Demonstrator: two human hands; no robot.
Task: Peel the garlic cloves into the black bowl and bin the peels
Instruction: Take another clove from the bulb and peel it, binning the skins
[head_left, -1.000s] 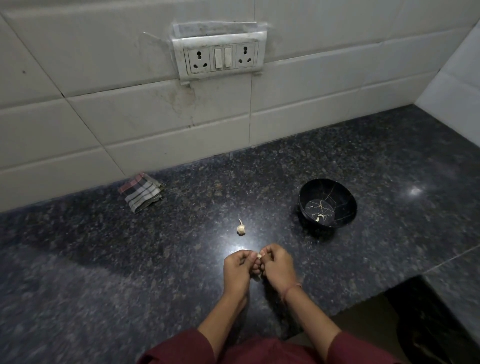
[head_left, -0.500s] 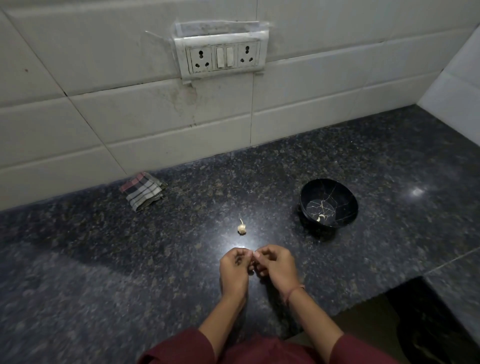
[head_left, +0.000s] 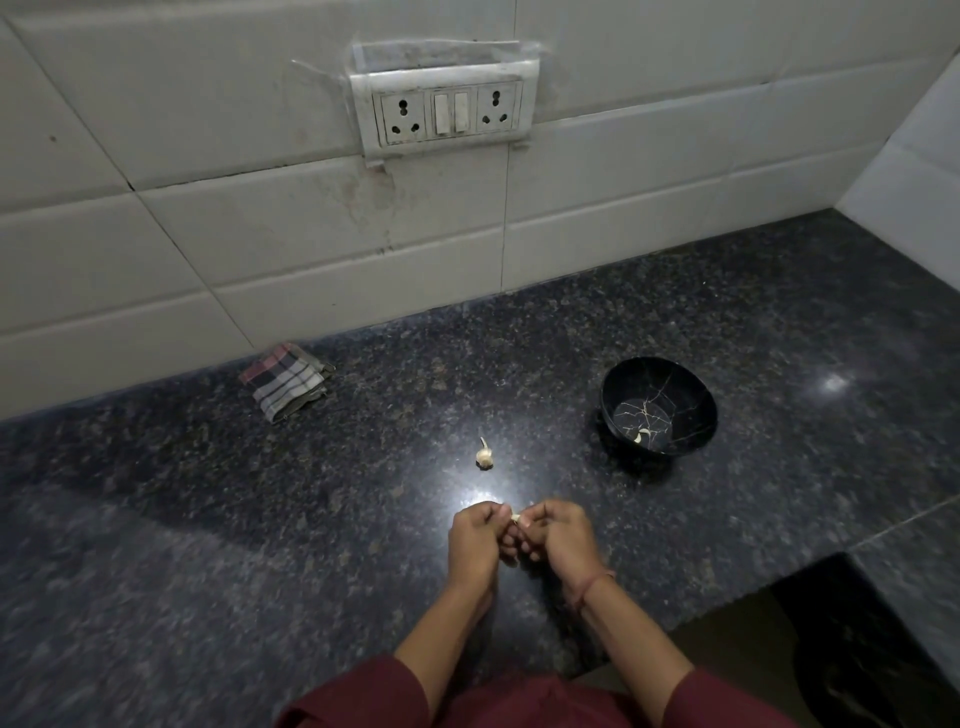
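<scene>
Over the dark granite counter (head_left: 208, 545), my left hand (head_left: 475, 543) and my right hand (head_left: 558, 540) meet fingertip to fingertip. Between them they pinch a small pale garlic clove (head_left: 515, 518), mostly hidden by the fingers. A small garlic bulb (head_left: 484, 455) with a short stalk lies on the counter just beyond my hands. To the right stands the black bowl (head_left: 691, 410), with a peeled clove (head_left: 642, 435) on its bottom.
A folded checked cloth (head_left: 285, 379) lies by the tiled wall at the back left. A socket panel (head_left: 447, 111) is on the wall. The counter's front edge steps back at the lower right, above a dark gap (head_left: 857, 654).
Both hands stay together on the clove, with small shifts of the fingers. The bulb, bowl and cloth have not moved.
</scene>
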